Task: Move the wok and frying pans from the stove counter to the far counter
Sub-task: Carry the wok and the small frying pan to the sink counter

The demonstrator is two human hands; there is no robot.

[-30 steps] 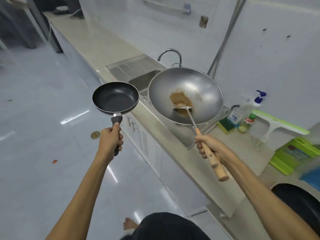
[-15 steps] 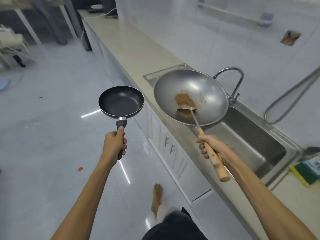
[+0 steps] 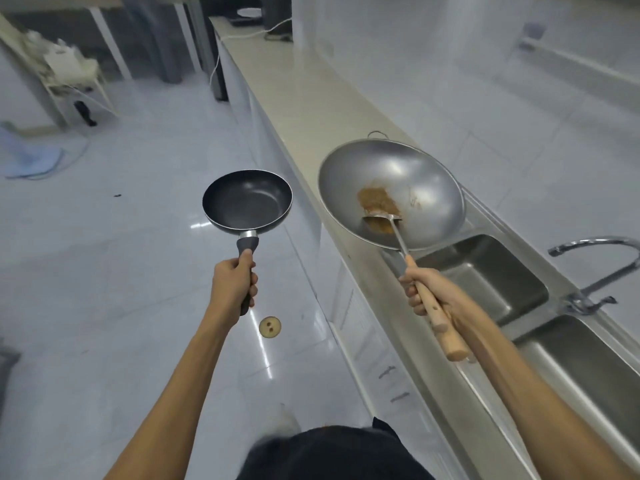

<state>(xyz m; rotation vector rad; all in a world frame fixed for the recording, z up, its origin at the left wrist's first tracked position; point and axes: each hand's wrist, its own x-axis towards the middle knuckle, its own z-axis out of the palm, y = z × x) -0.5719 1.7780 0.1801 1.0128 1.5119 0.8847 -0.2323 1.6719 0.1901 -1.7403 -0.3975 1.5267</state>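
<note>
My left hand (image 3: 232, 285) grips the dark handle of a small black frying pan (image 3: 247, 201), held level in the air over the floor, left of the counter. My right hand (image 3: 427, 289) holds the wooden handle of a large steel wok (image 3: 415, 174), carried above the counter edge and the sink's drainboard. Brown residue and a metal spatula (image 3: 383, 221) lie inside the wok; the spatula's wooden handle runs along the wok handle through the same hand. The long beige counter (image 3: 304, 98) stretches away ahead.
A double steel sink (image 3: 485, 285) with a curved tap (image 3: 595, 271) lies at the right, below my right arm. White cabinet doors (image 3: 363, 327) run under the counter. A round floor drain (image 3: 269, 327) shows below the frying pan. A white rack (image 3: 65, 74) stands far left.
I have walked on along the counter: the sink and tap slid from ahead to beside and behind my right arm. Both pans stay in my hands, held the same way.
</note>
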